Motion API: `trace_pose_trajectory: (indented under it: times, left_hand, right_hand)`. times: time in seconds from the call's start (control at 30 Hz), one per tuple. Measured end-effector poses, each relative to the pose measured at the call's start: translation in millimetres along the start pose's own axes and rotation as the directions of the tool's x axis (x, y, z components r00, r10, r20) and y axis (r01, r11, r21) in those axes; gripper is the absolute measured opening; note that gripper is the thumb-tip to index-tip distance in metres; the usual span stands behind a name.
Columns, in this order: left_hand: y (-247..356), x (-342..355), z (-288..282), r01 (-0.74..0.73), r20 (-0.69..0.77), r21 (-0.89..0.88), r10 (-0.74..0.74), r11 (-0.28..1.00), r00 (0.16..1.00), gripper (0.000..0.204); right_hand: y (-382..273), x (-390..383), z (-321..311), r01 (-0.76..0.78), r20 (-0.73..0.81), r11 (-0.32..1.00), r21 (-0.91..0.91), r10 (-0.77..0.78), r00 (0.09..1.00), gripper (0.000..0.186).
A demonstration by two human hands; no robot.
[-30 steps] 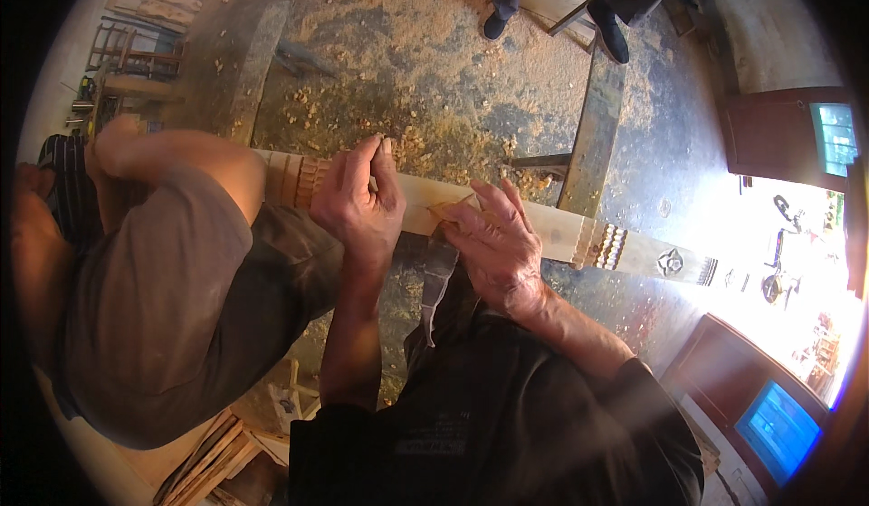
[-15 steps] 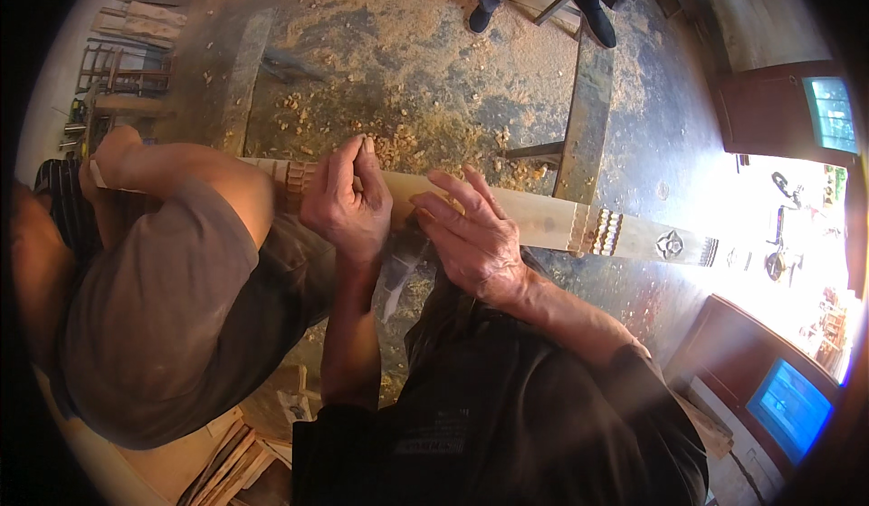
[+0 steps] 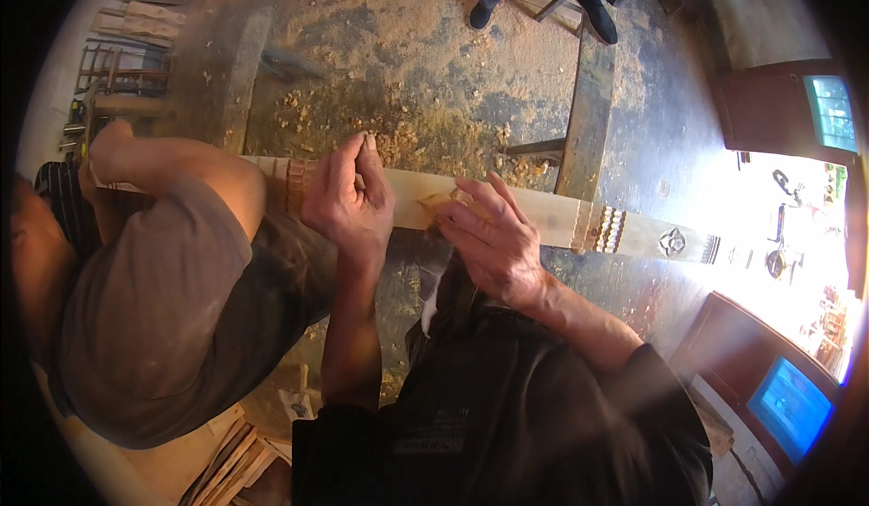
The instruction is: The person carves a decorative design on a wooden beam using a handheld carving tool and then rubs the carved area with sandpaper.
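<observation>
A long pale carved wooden beam (image 3: 561, 221) runs crosswise below me, with notched bands and a flower motif at the right. My left hand (image 3: 348, 198) is closed in a pinch over the beam, left of centre; what its fingertips hold is too small to make out. My right hand (image 3: 498, 248) rests on the beam just right of it, thumb hidden, upper fingers bent and slightly apart, over something I cannot make out. A thin yellowish curl (image 3: 433, 200) lies by its fingertips. A pale grey strip hangs below that hand, partly hidden.
A co-worker (image 3: 149, 307) leans close on my left, arm over the beam. Another person's legs (image 3: 597, 13) show at the top. Wood shavings (image 3: 389, 130) cover the floor. Boards (image 3: 145, 17) lean at upper left; a bright doorway with a parked two-wheeler (image 3: 778, 253) is at right.
My right hand shifted left, then back right along the beam. My left hand stays pinched, moved slightly left since a second ago. The view has shifted slightly.
</observation>
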State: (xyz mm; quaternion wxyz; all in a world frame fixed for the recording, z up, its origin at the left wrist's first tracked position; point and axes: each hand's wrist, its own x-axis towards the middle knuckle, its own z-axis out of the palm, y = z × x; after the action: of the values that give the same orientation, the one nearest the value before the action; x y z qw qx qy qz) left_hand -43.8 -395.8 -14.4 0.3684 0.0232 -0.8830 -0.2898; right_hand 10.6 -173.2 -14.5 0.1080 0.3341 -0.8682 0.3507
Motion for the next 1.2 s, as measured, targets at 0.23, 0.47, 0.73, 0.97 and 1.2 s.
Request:
trace_pose_trajectory:
  times: [0.23,0.47,0.73,0.97,1.2]
  left_hand:
    - [2.8,1.6,-2.6,-0.014,0.011,0.019,0.013,1.000,1.000,0.010]
    - [2.7,2.7,-4.1,-0.001,0.034,0.021,0.000,1.000,0.999,0.008]
    - [-0.7,2.5,-1.6,-0.048,-0.008,0.033,0.048,0.998,0.999,0.009]
    - [3.0,2.1,-2.1,-0.024,0.001,0.031,0.024,0.999,1.000,0.008]
    - [10.6,2.9,-7.6,0.063,0.077,0.050,-0.067,0.997,0.995,0.007]
  right_hand:
    - [-5.2,5.6,-6.7,-0.043,-0.007,0.999,-0.005,0.043,0.999,0.039]
    - [-7.0,21.0,-3.9,-0.036,0.007,0.999,0.005,0.036,0.999,0.035]
    - [-4.7,19.5,3.7,0.005,-0.004,1.000,-0.026,-0.005,1.000,0.038]
    - [-4.3,18.8,7.3,0.026,-0.004,0.999,-0.028,-0.026,1.000,0.040]
    - [-3.9,8.9,-2.5,0.055,-0.019,0.996,-0.073,-0.057,0.998,0.040]
